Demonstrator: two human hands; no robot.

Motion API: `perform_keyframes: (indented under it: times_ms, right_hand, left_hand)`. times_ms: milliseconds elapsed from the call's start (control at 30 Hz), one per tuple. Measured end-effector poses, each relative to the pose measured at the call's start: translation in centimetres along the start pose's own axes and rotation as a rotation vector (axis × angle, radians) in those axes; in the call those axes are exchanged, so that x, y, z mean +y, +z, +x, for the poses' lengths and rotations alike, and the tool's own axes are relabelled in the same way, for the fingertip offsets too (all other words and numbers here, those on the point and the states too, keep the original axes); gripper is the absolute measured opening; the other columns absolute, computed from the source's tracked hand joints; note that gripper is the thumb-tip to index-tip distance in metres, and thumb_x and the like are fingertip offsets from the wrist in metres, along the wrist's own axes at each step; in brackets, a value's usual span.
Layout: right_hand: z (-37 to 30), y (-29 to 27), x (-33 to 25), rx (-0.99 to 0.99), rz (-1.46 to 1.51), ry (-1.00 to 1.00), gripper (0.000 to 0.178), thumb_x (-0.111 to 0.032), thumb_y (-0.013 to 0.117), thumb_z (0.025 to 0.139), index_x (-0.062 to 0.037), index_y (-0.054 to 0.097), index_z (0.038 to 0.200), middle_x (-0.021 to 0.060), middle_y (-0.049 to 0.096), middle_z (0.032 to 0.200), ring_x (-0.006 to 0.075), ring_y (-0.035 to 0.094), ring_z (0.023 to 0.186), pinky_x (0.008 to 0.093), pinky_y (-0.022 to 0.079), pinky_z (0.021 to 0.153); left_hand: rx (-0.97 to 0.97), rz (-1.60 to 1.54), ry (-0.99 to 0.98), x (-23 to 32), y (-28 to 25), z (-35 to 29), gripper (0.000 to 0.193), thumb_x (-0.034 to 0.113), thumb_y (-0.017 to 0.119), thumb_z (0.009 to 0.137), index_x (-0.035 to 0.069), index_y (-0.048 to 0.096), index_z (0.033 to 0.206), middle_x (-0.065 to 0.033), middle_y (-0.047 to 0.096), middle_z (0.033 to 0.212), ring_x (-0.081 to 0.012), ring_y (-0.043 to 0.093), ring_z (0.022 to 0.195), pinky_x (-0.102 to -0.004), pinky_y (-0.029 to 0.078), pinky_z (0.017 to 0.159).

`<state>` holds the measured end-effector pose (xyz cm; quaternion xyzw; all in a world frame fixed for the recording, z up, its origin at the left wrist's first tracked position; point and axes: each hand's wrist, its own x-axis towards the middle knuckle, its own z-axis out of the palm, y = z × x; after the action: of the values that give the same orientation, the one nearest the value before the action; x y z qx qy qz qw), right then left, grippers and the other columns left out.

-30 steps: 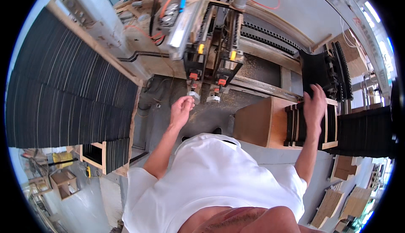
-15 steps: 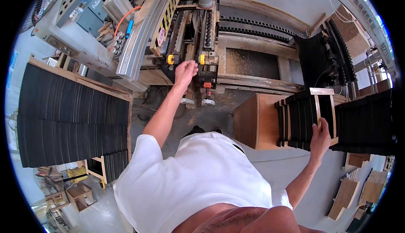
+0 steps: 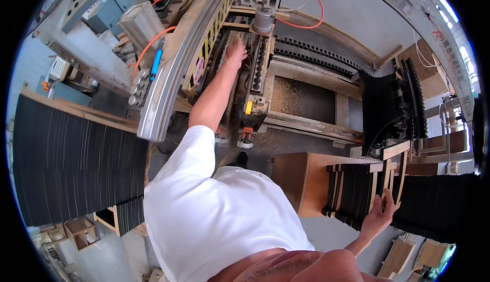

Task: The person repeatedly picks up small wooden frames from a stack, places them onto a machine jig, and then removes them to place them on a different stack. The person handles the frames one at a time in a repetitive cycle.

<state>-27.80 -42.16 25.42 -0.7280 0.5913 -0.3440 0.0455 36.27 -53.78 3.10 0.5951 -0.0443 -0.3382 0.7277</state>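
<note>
My left hand (image 3: 236,53) is stretched forward over the woodworking machine (image 3: 260,85), between its long rails and below the grey cylinder (image 3: 263,20). Its fingers are loosely bent and apart, and I can make out nothing in them. Low on the right, my right hand (image 3: 378,214) grips a slat of a pale wooden frame (image 3: 396,150). That frame stands tilted at the end of a row of dark panels with pale wooden edges (image 3: 352,190), on top of a brown wooden box (image 3: 291,180).
Tall stacks of black panels stand at the left (image 3: 76,164) and far right (image 3: 434,203). A metal beam (image 3: 163,85) with a blue pen-like tool (image 3: 156,65) runs beside my left arm. Sawdust (image 3: 296,101) lies under the machine's crossbars.
My left hand has gone farther forward into the machine, and its fingers have loosened. The frame at my right hand has shifted away from the panel row. The whole view has turned slightly.
</note>
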Motion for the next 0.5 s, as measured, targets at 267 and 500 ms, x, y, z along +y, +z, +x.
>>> perform_keyframes:
  times_ms: [267,500]
  right_hand:
    - [1.8,3.1,-7.9,-0.138,0.037,-0.103,0.027,0.006,0.065,0.082,-0.0013,0.063,0.108,0.0115,0.064,0.104,0.0248,0.06,0.097,0.0318,0.049,0.082]
    - [5.6,6.1,-12.3,-0.231,0.008,-0.291,0.028,0.006,0.065,0.079,-0.0018,0.064,0.105,0.0113,0.066,0.101,0.0283,0.06,0.094,0.0359,0.049,0.081]
  left_hand:
    - [0.21,-0.007,-0.027,0.4,2.8,13.2,0.056,0.051,0.048,0.094,-0.003,0.05,0.108,-0.012,0.054,0.091,-0.0231,0.055,0.079,-0.0412,0.052,0.075]
    - [0.175,-0.362,-0.022,0.8,2.4,15.1,0.043,0.029,0.056,0.093,-0.004,0.046,0.118,-0.0161,0.057,0.1,-0.0275,0.061,0.085,-0.0432,0.058,0.074]
